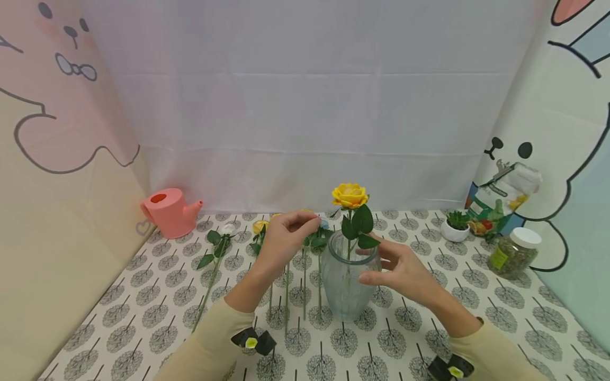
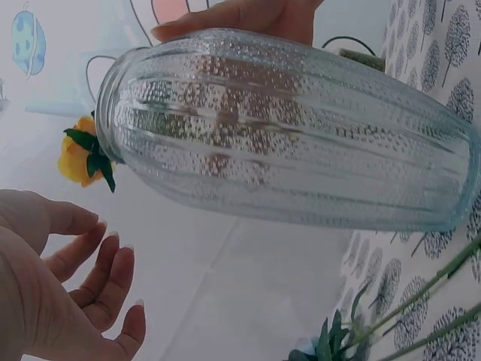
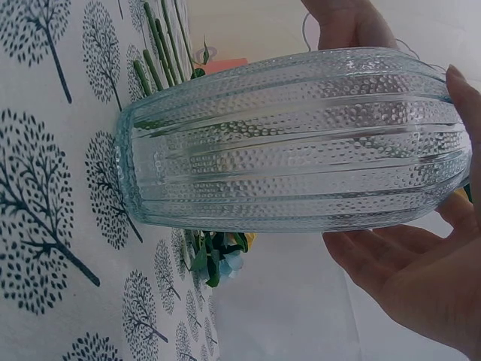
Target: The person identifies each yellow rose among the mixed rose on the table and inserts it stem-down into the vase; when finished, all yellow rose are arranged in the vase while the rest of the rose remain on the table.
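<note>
A clear ribbed glass vase [image 1: 345,286] stands upright on the table. In it is a single yellow rose [image 1: 350,196], its bloom and leaves above the rim. My right hand [image 1: 400,267] grips the vase's upper side, thumb in front and fingers farther back; the right wrist view shows the dimpled glass between them. To the left of the rose my left hand [image 1: 288,238] hangs in the air with loosely bent fingers [image 2: 113,278] and holds nothing. Behind it lie several flowers, among them a white rose [image 1: 228,229], a yellow rose [image 1: 260,226] and a blue flower [image 1: 324,224].
A pink watering can [image 1: 172,212] stands at the back left. At the right are a small potted succulent [image 1: 455,227], a white-lidded jar [image 1: 513,254] and a printed bag [image 1: 500,198]. A tree-print cloth [image 1: 157,312] covers the table, and curtains [image 1: 305,106] enclose it.
</note>
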A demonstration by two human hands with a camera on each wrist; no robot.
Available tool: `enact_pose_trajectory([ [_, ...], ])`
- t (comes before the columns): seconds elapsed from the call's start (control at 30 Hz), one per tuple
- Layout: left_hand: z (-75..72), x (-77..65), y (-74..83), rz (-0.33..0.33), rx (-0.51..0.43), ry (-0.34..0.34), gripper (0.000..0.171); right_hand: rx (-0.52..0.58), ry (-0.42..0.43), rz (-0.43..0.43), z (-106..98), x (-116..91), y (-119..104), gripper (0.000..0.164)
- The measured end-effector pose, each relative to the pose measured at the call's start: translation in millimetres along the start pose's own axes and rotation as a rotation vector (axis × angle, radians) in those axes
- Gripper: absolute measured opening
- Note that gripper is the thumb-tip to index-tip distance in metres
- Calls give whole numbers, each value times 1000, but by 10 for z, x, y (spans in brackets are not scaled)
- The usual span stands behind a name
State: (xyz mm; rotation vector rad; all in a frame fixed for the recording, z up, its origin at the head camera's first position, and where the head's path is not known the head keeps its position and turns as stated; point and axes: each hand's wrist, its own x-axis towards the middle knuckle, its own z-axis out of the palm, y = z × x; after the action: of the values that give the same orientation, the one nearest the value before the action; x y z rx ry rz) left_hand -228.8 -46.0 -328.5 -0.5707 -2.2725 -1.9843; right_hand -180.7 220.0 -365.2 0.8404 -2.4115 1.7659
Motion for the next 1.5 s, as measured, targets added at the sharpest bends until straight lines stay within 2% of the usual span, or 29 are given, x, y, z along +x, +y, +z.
enact_pose_trajectory([
  [0.17, -228, 36, -159, -28, -4, 77, 22, -38, 10, 3, -15, 2, -19, 69],
  [0.3, -408, 126, -347, -83, -12, 119, 29, -35, 25, 11, -27, -10, -16, 65],
  [0.43, -583, 181, -538, -120, 32, 204, 30, -9, 17, 15, -14, -15, -9, 66],
  [0.67, -817, 240, -805, -120, 201, 364, 25, -21, 21, 4, 4, -15, -5, 65],
  [0.8, -904, 271, -1003, -176, 352, 395, 21, -13, 15, -3, 11, -12, -9, 67],
  [0.97, -963, 292, -1184, -243, 489, 366, 18, -13, 16, -15, 15, -6, -4, 70],
  [1.1, -996, 293, -1272, -308, 536, 303, 17, -8, 15, -12, 17, -7, 2, 71],
  [1.4, -999, 258, -1338, -380, 508, 130, 18, -18, 18, 14, 17, -17, 6, 63],
  [1.5, -985, 271, -1356, -380, 490, 109, 19, -18, 21, 10, 14, -14, 4, 66],
])
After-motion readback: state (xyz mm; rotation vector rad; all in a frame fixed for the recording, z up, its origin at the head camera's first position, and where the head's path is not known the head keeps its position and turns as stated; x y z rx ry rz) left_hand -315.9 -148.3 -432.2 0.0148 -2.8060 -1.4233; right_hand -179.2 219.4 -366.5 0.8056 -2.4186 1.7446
